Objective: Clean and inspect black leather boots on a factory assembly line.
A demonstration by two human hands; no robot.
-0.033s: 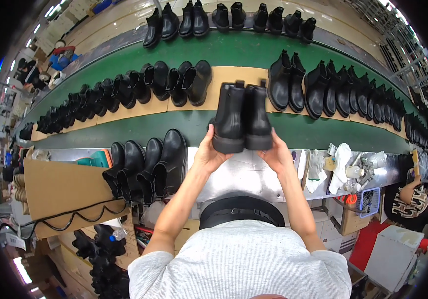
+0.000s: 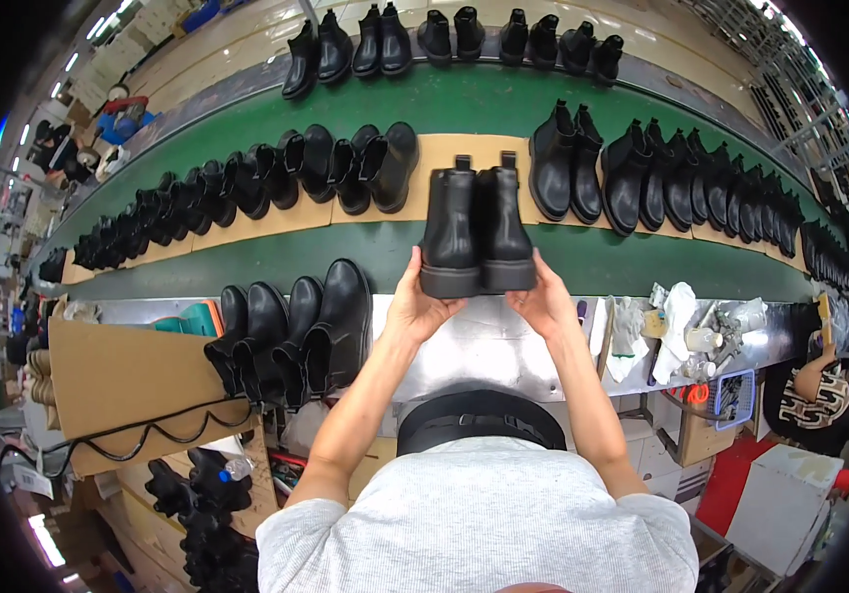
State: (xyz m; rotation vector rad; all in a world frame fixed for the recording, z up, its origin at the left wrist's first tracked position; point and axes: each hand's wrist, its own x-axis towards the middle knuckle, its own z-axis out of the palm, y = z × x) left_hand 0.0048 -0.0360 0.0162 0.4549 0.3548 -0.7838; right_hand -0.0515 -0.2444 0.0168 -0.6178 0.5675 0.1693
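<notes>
I hold a pair of black ankle boots point(image 2: 477, 232) side by side, heels toward me, over the near edge of a green conveyor belt point(image 2: 602, 262). My left hand point(image 2: 416, 304) grips the sole and heel of the left boot. My right hand point(image 2: 545, 298) grips the sole and heel of the right boot. The two boots touch each other, upright with their pull tabs pointing away from me. The metal workbench point(image 2: 484, 341) lies just below my hands.
Pairs of black boots point(image 2: 632, 173) stand on a cardboard strip along the belt, and more line the far shelf point(image 2: 444, 40). Several boots point(image 2: 291, 331) stand on the bench at left beside a cardboard box point(image 2: 118, 381). Rags and bottles point(image 2: 671, 331) lie at right, near another person point(image 2: 824, 385).
</notes>
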